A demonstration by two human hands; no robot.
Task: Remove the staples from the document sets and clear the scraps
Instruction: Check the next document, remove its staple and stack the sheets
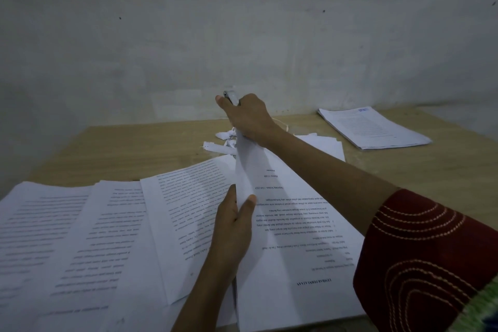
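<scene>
Dim grey wall behind, wooden table (107, 148) across mid frame. Loose printed pages (80, 237) are fanned over the lower left.

- Creased sheet (246, 167) at centre, long axis running up the frame, far end raised.
- Left hand (234, 226) pinches its near end between thumb and fingers.
- Right hand (249, 116), upper centre, is curled round a small metal tool (231, 96). The sheet's far end vanishes under the palm, so I cannot tell if it is also held.
- Scraps (215, 147) lie just left of the right wrist.

Risk, my judgement: the sheet looks taut between both hands, so a sharp pull could tear it. A freed staple could get lost among the scraps.
</scene>
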